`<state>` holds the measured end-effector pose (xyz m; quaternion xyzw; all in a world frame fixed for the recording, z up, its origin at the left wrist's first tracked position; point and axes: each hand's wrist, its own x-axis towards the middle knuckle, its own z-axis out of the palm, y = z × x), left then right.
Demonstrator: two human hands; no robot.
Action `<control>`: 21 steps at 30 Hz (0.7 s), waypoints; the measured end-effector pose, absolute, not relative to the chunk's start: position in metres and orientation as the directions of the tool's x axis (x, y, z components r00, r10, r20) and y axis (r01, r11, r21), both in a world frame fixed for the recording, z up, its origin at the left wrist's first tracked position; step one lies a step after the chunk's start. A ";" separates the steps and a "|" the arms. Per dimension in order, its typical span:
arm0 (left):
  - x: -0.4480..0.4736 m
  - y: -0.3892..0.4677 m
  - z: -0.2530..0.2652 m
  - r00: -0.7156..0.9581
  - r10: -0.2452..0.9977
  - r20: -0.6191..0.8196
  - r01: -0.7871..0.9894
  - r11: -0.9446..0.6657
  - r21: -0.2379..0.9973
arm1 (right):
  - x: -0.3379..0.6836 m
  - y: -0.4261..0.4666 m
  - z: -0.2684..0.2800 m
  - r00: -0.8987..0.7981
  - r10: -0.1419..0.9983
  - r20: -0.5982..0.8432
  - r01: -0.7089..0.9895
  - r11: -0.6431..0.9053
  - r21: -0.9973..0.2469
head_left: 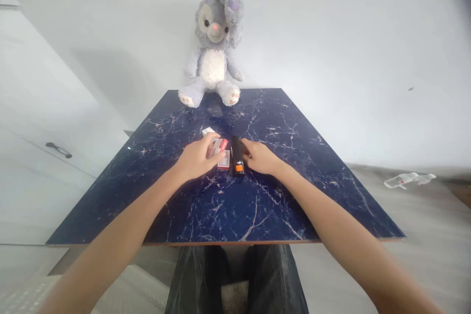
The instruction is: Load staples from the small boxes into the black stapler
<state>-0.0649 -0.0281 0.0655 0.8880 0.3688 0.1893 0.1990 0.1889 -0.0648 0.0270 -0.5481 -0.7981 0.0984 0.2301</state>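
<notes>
My left hand (198, 158) lies on a small stack of red and white boxes (222, 147) near the middle of the dark blue marble table (294, 157), its fingers curled over them. A black oblong device with an orange button (237, 156) lies just right of the boxes. My right hand (260, 156) touches the device's right side with its fingers bent. Whether either hand has lifted anything off the table cannot be told.
A grey plush rabbit (215, 44) sits at the table's far edge against the white wall. A white cabinet with a dark handle (59, 149) stands to the left. A crumpled clear wrapper (408, 179) lies on the floor to the right.
</notes>
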 end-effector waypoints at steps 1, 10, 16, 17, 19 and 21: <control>-0.063 -0.025 0.060 0.617 0.762 0.195 0.646 -0.633 0.427 | 0.189 -0.065 0.027 -0.294 0.920 0.259 0.828 0.380 -0.412; -0.057 -0.028 0.049 0.661 0.736 0.146 0.564 -0.616 0.550 | 0.188 -0.067 0.031 -0.306 0.915 0.262 0.817 0.394 -0.422; -0.064 -0.018 0.041 0.747 0.646 0.156 0.512 -0.709 0.486 | 0.191 -0.064 0.028 -0.298 0.921 0.250 0.777 0.387 -0.497; -0.065 -0.017 0.039 0.760 0.634 0.142 0.512 -0.720 0.469 | 0.191 -0.063 0.027 -0.295 0.924 0.245 0.771 0.382 -0.509; -0.065 -0.017 0.037 0.766 0.629 0.136 0.518 -0.728 0.449 | 0.193 -0.061 0.024 -0.287 0.926 0.247 0.764 0.377 -0.523; -0.064 -0.018 0.038 0.766 0.629 0.135 0.519 -0.728 0.448 | 0.194 -0.059 0.022 -0.282 0.923 0.261 0.759 0.381 -0.527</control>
